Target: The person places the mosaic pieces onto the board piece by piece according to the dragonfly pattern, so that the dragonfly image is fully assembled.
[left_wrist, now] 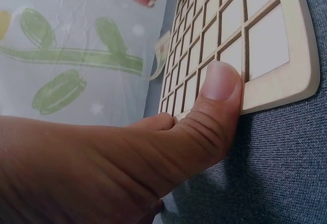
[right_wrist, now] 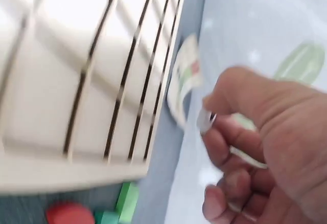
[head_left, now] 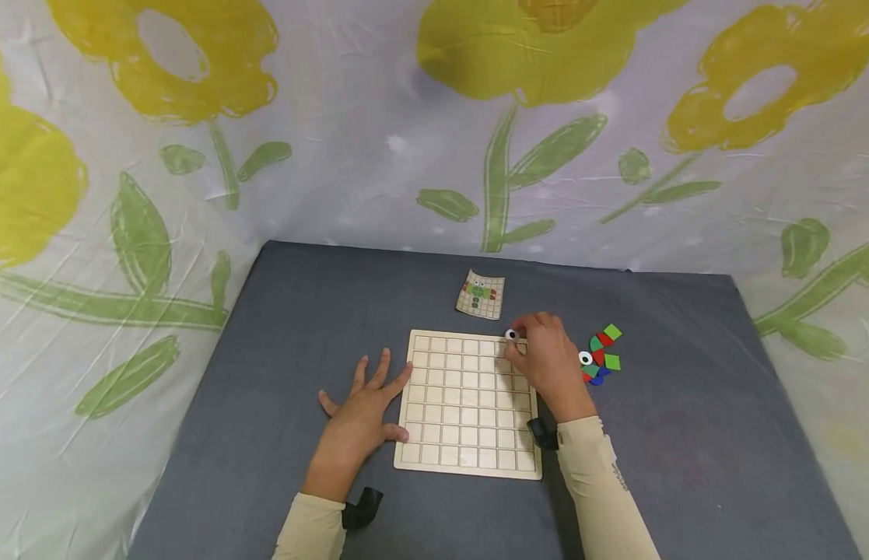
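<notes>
A pale wooden grid board (head_left: pixel 469 404) lies on the dark cloth. My left hand (head_left: pixel 360 420) is spread at its left side, with thumb and fingertips touching the edge; in the left wrist view the thumb (left_wrist: pixel 217 91) rests on the rim. Over the board's far right corner, my right hand (head_left: pixel 549 354) pinches a small white disc with a black centre, like an eye piece (head_left: pixel 512 334). That eye piece (right_wrist: pixel 205 120) shows between thumb and forefinger in the right wrist view. Behind the board lies a pattern card (head_left: pixel 481 295) with a coloured figure on a grid.
Right of the board lies a loose cluster of small red, green and blue pieces (head_left: pixel 598 355), with another eye piece (head_left: pixel 585 358) among them. A flower-printed curtain (head_left: pixel 364 155) hangs behind the cloth-covered table (head_left: pixel 700 435). Black straps sit at both wrists.
</notes>
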Action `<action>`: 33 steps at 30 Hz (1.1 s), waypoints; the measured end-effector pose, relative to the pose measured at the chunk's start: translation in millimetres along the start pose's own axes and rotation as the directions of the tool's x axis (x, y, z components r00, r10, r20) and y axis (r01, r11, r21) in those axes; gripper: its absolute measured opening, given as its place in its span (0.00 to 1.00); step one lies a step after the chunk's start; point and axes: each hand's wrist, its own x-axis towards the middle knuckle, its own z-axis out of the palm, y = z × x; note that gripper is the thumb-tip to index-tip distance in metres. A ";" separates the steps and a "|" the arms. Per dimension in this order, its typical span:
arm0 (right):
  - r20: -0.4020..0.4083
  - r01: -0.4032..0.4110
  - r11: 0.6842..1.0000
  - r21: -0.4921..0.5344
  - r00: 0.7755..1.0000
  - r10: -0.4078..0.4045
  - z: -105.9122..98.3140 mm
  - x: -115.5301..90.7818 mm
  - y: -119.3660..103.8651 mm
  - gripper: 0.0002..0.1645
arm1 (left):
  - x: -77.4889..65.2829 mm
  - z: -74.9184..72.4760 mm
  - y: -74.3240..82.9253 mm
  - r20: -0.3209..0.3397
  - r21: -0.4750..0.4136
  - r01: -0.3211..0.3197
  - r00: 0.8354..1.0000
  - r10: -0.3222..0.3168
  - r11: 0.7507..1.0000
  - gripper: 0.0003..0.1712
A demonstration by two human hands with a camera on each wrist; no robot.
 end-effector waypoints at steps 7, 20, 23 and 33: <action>0.024 0.203 0.979 -0.018 0.979 -0.203 17.9 -6.3 -31.8 0.10 | -0.5 -2.0 1.3 0.001 0.005 0.009 1.000 -0.009 1.000 0.63; 0.135 0.242 0.970 -0.013 0.962 -0.238 41.4 -4.5 -53.5 0.10 | -1.0 -2.5 2.4 0.011 -0.016 0.034 0.999 -0.034 0.999 0.63; 0.128 0.246 0.969 -0.020 0.962 -0.241 42.9 -3.9 -54.0 0.09 | 0.2 -2.0 2.5 0.015 -0.028 0.033 0.999 -0.032 0.999 0.63; 0.149 0.250 0.968 -0.014 0.958 -0.245 44.1 -1.3 -57.2 0.11 | -2.1 -4.0 2.3 0.012 -0.031 0.026 1.000 -0.025 0.999 0.63</action>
